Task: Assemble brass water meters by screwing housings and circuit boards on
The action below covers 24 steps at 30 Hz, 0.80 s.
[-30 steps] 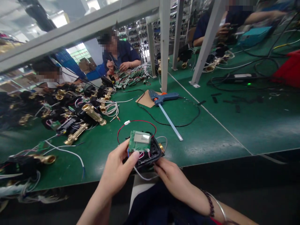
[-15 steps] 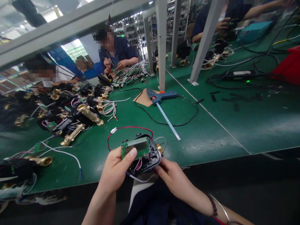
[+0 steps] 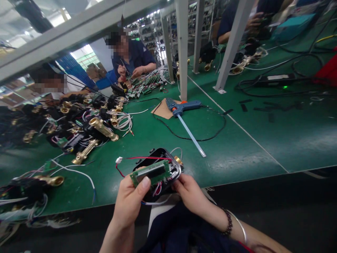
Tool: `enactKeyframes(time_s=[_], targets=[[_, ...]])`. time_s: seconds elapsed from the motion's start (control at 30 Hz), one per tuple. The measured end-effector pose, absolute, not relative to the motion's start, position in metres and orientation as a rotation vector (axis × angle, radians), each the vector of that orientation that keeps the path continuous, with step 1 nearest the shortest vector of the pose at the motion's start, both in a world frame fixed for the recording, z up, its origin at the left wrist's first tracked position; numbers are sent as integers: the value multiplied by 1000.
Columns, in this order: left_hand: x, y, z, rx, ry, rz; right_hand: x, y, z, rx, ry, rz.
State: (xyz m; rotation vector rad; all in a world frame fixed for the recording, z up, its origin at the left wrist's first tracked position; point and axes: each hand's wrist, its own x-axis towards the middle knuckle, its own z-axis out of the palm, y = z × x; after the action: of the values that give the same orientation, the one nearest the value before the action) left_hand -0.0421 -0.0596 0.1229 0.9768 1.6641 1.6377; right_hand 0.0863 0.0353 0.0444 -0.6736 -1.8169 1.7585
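My left hand point(image 3: 130, 202) pinches a small green circuit board point(image 3: 151, 173) with its thumb on the board's lower edge. The board is tilted up over a black plastic housing point(image 3: 168, 165), joined to it by short coloured wires. My right hand point(image 3: 188, 191) grips the housing's lower right side. A red wire with a white connector point(image 3: 119, 160) loops from the assembly to the left. A brass fitting point(image 3: 179, 161) shows behind the housing. All of this is held just above the near edge of the green table point(image 3: 237, 147).
A blue glue gun point(image 3: 181, 107) with a long glue stick lies on cardboard mid-table, its black cord looping right. Brass valve bodies and wired black housings point(image 3: 86, 130) pile up at left. Other people work across the table. Metal posts point(image 3: 182, 49) stand behind.
The circuit board has been lifted and tilted from lying flat on the housing to standing on edge. The whole assembly has moved closer to me, and the red wire loop has swung left.
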Motion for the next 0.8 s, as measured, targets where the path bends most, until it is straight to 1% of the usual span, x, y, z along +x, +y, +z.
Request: enactKeyframes(time_s=[0.1, 0.23, 0.27, 0.3, 0.37, 0.43, 0.53, 0.6, 0.8], targets=[[-37, -52, 127, 750, 1618, 1873, 98, 37, 46, -634, -2031, 1620], [-30, -43, 135, 563, 1510, 2122, 115, 32, 40, -636, -2278, 1022], [-29, -42, 135, 550, 1469, 2155, 117, 31, 39, -648, -2293, 923], [-29, -43, 135, 542, 1417, 2175, 116, 30, 38, -651, -2287, 896], [-31, -46, 132, 544, 1282, 2184, 111, 31, 40, -619, -2220, 1034], [-36, -50, 128, 541, 1143, 2161, 103, 32, 43, -616, -2082, 1296], [-48, -56, 122, 478, 973, 2146, 98, 33, 47, -739, -1885, 1589], [-57, -58, 119, 427, 862, 2131, 104, 33, 46, -825, -1813, 1676], [-74, -50, 116, 435, 613, 2095, 138, 34, 30, -1024, -1522, 1777]])
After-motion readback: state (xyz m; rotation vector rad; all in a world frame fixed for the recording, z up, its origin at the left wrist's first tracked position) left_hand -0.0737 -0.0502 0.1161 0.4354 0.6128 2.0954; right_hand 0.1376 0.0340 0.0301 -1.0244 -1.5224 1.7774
